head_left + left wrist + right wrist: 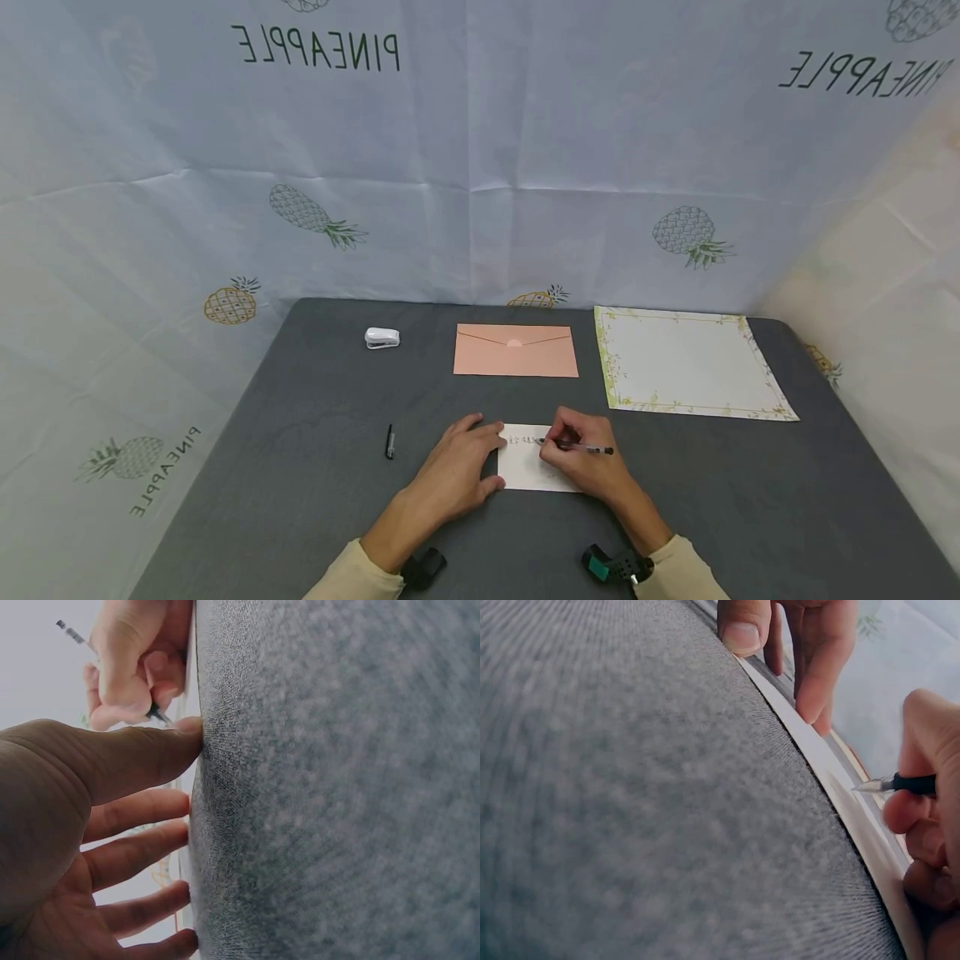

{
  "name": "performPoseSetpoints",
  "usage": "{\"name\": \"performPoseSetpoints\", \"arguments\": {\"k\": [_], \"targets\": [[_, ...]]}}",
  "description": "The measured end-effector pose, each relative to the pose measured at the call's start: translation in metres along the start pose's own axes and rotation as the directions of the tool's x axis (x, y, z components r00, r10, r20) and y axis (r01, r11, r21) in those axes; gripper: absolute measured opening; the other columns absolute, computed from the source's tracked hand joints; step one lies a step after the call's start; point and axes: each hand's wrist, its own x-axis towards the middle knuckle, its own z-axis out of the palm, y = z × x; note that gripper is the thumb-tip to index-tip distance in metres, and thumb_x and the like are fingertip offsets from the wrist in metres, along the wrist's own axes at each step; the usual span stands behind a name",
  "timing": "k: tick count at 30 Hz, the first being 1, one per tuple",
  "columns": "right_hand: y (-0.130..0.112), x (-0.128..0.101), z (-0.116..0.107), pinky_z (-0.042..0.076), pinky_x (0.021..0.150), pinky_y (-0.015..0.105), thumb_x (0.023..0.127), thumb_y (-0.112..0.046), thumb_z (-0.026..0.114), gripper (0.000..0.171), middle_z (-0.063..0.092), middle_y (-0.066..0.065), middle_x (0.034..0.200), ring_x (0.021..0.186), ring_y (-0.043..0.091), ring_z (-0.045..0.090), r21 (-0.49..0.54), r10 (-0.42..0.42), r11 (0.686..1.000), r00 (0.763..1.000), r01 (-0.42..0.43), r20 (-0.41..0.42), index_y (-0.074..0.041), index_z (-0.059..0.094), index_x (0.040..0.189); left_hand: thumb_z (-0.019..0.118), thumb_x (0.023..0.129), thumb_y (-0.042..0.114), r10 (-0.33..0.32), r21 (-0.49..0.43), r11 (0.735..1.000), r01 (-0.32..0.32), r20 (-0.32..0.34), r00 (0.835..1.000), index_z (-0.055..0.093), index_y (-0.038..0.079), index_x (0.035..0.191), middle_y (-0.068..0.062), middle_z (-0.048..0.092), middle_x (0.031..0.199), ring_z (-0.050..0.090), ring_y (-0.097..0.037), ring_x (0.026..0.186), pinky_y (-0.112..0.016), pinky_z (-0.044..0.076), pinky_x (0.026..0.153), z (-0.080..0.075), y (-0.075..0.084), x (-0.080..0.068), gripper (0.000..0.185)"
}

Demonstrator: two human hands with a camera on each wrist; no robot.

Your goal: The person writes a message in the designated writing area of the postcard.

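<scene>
Currently, a pen is gripped by the right hand, tip on a card; the card's 9 o'clock edge is pressed by the flat, released left hand.

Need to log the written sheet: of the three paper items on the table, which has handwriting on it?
The small white card under both hands; the pink envelope and bordered sheet behind it look blank.
</scene>
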Motion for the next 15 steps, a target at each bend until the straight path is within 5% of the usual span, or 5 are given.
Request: {"name": "performPoseSetpoints", "arguments": {"k": [11, 15], "targets": [[0.0013, -0.0011, -0.0037, 0.037, 0.05, 0.02, 0.077, 0.007, 0.075, 0.038, 0.065, -0.016, 0.069, 0.057, 0.002, 0.049, 0.011, 0.018, 1.0, 0.997, -0.017, -0.071, -0.029, 0.063, 0.075, 0.095, 0.087, 0.027, -0.039, 0.014, 0.999, 0.038, 0.041, 0.998, 0.079, 0.01, 0.131, -0.007, 0.068, 0.153, 0.055, -0.037, 0.15, -0.057, 0.045, 0.125, -0.0022, 0.0044, 0.0012, 0.05], [0.0016, -0.0017, -0.0067, 0.039, 0.053, 0.02, 0.078, 0.006, 0.076, 0.036, 0.066, -0.016, 0.072, 0.06, 0.003, 0.052, 0.014, 0.046, 0.999, 0.998, -0.045, -0.034, -0.029, 0.064, 0.077, 0.096, 0.087, 0.026, -0.044, 0.01, 0.999, 0.044, 0.045, 0.998, 0.079, 0.01, 0.131, -0.007, 0.068, 0.153, 0.055, -0.038, 0.15, -0.059, 0.046, 0.124, -0.0022, 0.005, 0.0018, 0.05]]}}
